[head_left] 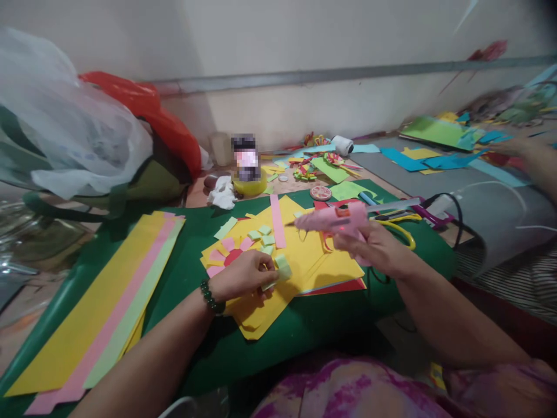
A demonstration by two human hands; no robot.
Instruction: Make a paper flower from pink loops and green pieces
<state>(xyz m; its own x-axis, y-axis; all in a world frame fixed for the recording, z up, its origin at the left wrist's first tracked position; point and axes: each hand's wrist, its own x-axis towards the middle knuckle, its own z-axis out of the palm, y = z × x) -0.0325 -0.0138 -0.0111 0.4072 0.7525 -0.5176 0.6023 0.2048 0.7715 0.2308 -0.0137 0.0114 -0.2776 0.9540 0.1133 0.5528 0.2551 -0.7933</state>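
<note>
My right hand (383, 247) is wrapped round the handle of a pink hot glue gun (331, 219), its dark nozzle pointing left above yellow paper sheets (322, 255). My left hand (243, 276), with a green bead bracelet at the wrist, pinches a pale green paper piece (284, 268) over a yellow card (256, 319). Partly covered by this hand is a paper flower with a red centre (232, 256) and pink petals (228, 244). Several small pale green paper pieces (266, 239) lie just beyond my fingers. A pink paper strip (277, 223) rests on the yellow sheets.
Long yellow, pink and green paper strips (108, 284) lie left on the green mat (191, 348). Yellow-handled scissors (407, 235) lie right of the glue gun. A yellow tape roll (250, 187) stands behind. Plastic bags (78, 110) fill the left. Another person's arm (537, 154) reaches in at right.
</note>
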